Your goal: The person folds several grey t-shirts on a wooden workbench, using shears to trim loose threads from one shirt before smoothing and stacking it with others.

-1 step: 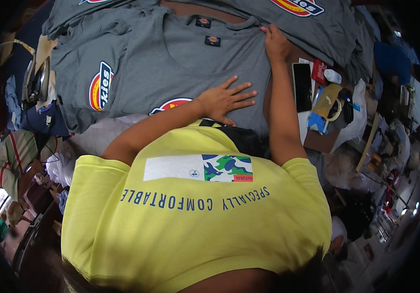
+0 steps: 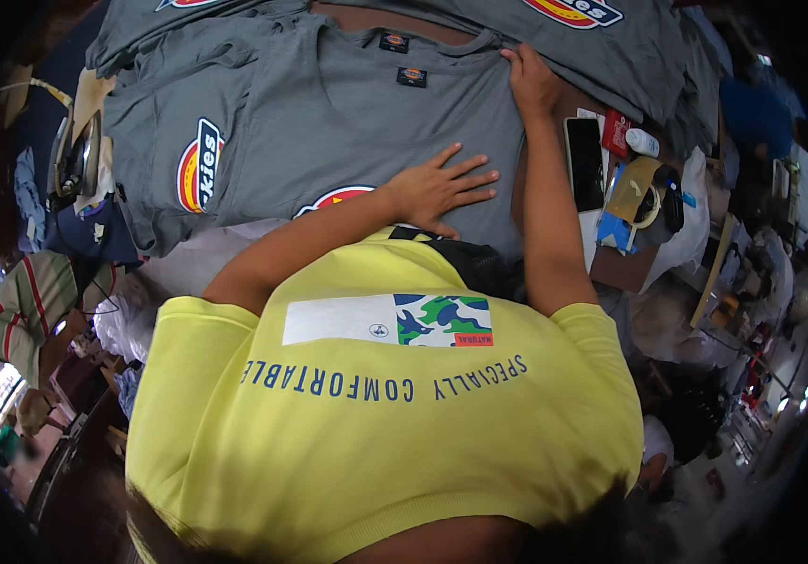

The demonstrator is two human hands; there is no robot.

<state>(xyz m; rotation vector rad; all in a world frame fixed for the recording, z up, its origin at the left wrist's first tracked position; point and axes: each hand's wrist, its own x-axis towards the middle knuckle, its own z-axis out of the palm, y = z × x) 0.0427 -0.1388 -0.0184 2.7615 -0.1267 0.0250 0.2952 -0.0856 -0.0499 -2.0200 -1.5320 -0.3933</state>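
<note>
My left hand lies flat, fingers spread, on the grey T-shirt laid out on the desk, right hand pinching its shoulder seam; risk: a one-sided pull could skew the shirt toward the phone beside it.

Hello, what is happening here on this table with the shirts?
A person in a yellow T-shirt leans over a grey cotton T-shirt spread flat. The left hand lies open, palm down, on its lower part. The right hand touches its shoulder beside the collar. More grey shirts lie above, and a black phone lies to the right.
</note>
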